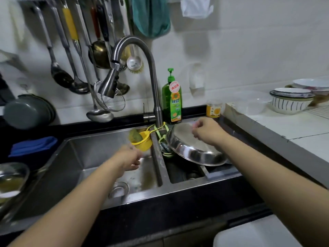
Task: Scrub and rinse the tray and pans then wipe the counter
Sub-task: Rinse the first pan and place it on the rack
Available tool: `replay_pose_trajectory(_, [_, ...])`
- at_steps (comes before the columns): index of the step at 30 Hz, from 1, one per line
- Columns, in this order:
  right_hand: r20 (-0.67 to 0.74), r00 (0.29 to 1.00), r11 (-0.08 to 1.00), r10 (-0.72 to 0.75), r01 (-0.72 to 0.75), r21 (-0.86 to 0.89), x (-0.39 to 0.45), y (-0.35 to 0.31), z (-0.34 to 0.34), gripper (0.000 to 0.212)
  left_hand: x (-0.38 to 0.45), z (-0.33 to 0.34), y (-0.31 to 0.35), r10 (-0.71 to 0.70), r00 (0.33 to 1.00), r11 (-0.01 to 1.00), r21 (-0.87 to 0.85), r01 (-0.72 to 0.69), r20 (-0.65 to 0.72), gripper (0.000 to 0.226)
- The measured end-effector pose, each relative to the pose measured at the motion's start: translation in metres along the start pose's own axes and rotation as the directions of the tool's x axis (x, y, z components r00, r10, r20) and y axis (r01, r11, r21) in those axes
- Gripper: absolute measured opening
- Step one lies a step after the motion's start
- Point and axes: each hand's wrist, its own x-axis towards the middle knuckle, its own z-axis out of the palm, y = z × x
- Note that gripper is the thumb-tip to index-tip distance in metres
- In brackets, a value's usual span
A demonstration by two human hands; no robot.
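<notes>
Right grip [204, 131] pinching tilted pan [188, 148] rim, left hand [130, 157] curled

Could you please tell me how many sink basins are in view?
2: the left basin under the left hand, the right basin holding the steel pan.

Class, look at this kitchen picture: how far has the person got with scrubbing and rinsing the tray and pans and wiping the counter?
Early on. Nothing looks finished: no water runs from the faucet. In hand: the right hand rests on the tilted steel pan in the right basin, while the left hand reaches toward the yellow basket. Left: scrubbing, rinsing, another steel dish at far left, then the counter.
</notes>
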Motion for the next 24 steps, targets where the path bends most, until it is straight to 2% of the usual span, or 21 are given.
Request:
replay_pose_trajectory(2, [0.060, 0.997, 0.998, -0.057, 0.058, -0.010, -0.012, -0.029, 0.041, 0.022, -0.004, -0.041, -0.024, 0.071, 0.983, 0.971, 0.238, -0.028, -0.172, 0.026])
replay_pose_trajectory(4, [0.109, 0.986, 0.986, -0.126, 0.136, -0.094, -0.028, -0.058, 0.084, 0.028, -0.007, -0.070, -0.048, 0.126, 0.946, 0.897, 0.441, 0.019, -0.297, 0.032])
replay_pose_trajectory(6, [0.186, 0.956, 0.946, -0.228, 0.263, -0.188, -0.041, -0.080, 0.137, 0.027, -0.012, -0.096, -0.068, 0.098, 0.959, 0.844, 0.533, 0.061, -0.265, 0.029])
replay_pose_trajectory(7, [0.239, 0.939, 0.921, -0.247, 0.304, -0.242, -0.045, -0.082, 0.156, 0.020, -0.012, -0.098, -0.075, 0.042, 0.985, 0.822, 0.566, 0.062, -0.170, 0.031])
replay_pose_trajectory(8, [0.359, 0.905, 0.898, -0.229, 0.339, -0.281, -0.050, -0.082, 0.174, 0.011, -0.018, -0.101, -0.080, -0.055, 0.996, 0.797, 0.598, 0.084, -0.066, 0.047])
replay_pose_trajectory(9, [0.501, 0.849, 0.878, -0.169, 0.360, -0.314, -0.053, -0.082, 0.189, 0.032, -0.020, -0.105, -0.086, -0.106, 0.994, 0.766, 0.635, 0.101, -0.030, 0.065])
replay_pose_trajectory(10, [0.634, 0.767, 0.857, -0.100, 0.390, -0.337, -0.060, -0.082, 0.200, 0.062, -0.024, -0.111, -0.092, -0.096, 0.994, 0.738, 0.665, 0.112, -0.060, 0.071])
replay_pose_trajectory(11, [0.704, 0.708, 0.857, -0.064, 0.400, -0.324, -0.062, -0.078, 0.207, 0.078, -0.023, -0.115, -0.098, -0.045, 0.994, 0.733, 0.673, 0.101, -0.101, 0.069])
replay_pose_trajectory(12, [0.711, 0.701, 0.873, -0.055, 0.379, -0.306, -0.066, -0.078, 0.210, 0.080, -0.025, -0.121, -0.103, -0.001, 0.990, 0.740, 0.665, 0.096, -0.141, 0.064])
replay_pose_trajectory(13, [0.678, 0.733, 0.890, -0.058, 0.345, -0.297, -0.066, -0.075, 0.211, 0.076, -0.024, -0.125, -0.109, 0.044, 0.986, 0.765, 0.640, 0.069, -0.158, 0.058])
replay_pose_trajectory(16, [0.596, 0.802, 0.928, -0.038, 0.250, -0.277, -0.062, -0.067, 0.208, 0.055, -0.033, -0.130, -0.117, 0.127, 0.985, 0.779, 0.627, -0.026, -0.116, 0.035])
replay_pose_trajectory(19, [0.549, 0.835, 0.921, -0.049, 0.250, -0.299, -0.062, -0.061, 0.192, 0.047, -0.036, -0.122, -0.124, 0.143, 0.987, 0.779, 0.623, -0.069, -0.071, 0.019])
replay_pose_trajectory(24, [0.437, 0.891, 0.928, -0.123, 0.260, -0.268, -0.057, -0.044, 0.156, 0.040, -0.024, -0.112, -0.114, 0.140, 0.989, 0.810, 0.580, -0.089, -0.044, 0.018])
